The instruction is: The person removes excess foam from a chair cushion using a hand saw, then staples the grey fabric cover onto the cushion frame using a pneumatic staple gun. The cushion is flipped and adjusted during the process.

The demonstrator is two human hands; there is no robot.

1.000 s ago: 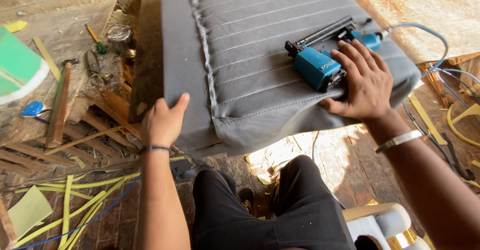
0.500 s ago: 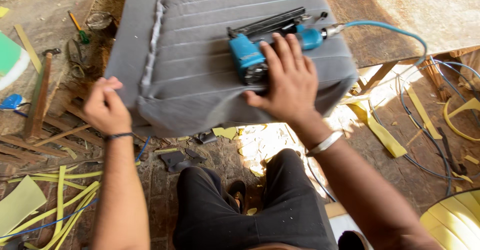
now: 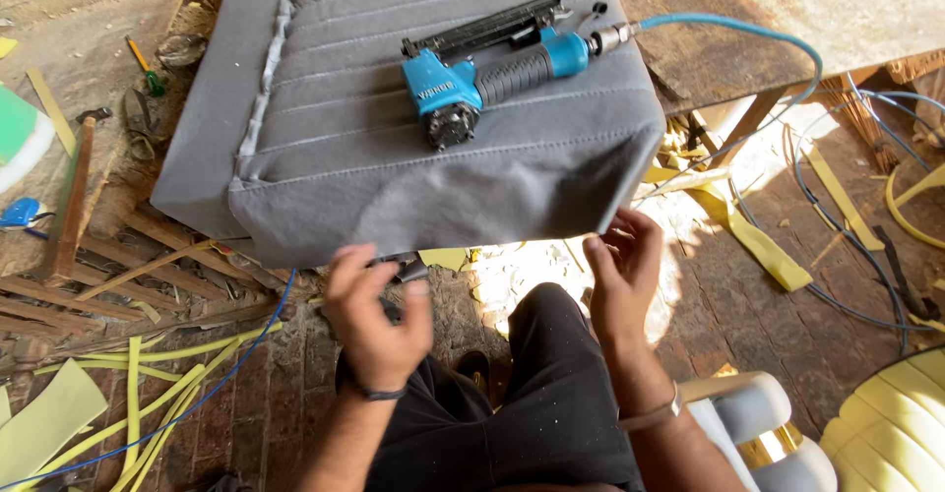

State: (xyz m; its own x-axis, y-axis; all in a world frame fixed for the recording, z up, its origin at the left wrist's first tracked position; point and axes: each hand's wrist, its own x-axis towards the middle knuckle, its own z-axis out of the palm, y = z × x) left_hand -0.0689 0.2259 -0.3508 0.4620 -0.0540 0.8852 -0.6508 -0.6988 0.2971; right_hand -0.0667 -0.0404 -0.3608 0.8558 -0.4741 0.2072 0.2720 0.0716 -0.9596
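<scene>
Grey cushion (image 3: 394,148) edge hangs just above both hands' open fingers (image 3: 379,271), untouched

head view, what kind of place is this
Probably an upholstery workshop: a grey stitched cushion lies on a bench, a blue air stapler with hose rests on it, and yellow foam strips litter the brick floor.

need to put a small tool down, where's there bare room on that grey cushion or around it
The grey cushion is bare left of the blue staple gun, between it and the stitched seam, and along the front edge above the left hand and right hand. The wooden table right of the air hose is bare. The floor at left is crowded with wood slats and yellow strips.
</scene>
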